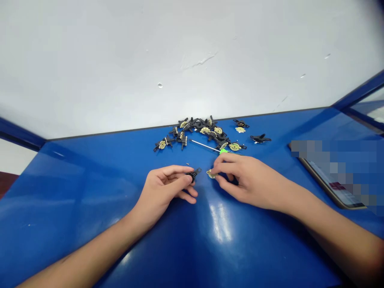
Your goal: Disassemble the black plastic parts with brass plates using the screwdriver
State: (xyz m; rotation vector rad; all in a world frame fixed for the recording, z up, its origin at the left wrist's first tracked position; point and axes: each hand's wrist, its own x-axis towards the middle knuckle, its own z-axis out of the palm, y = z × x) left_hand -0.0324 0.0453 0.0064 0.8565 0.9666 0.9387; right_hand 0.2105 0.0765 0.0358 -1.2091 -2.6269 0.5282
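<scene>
Between thumb and fingers, my left hand [169,184] pinches a small black plastic part [194,174] with a loop at its end. A gold-coloured metal disc [211,174] is gripped in the fingertips of my right hand [240,176], a short gap away from the black part. Just beyond the right hand lies a screwdriver [207,145] with a bright green handle, most of which the hand hides. A tiny screw-like piece [187,163] rests on the table past my left fingers.
Several black parts with gold discs [207,130] are heaped at the back of the blue table [90,192], near the white wall [150,52]. Another black part [260,139] sits apart to the right. A phone-like device [330,182] lies at the right.
</scene>
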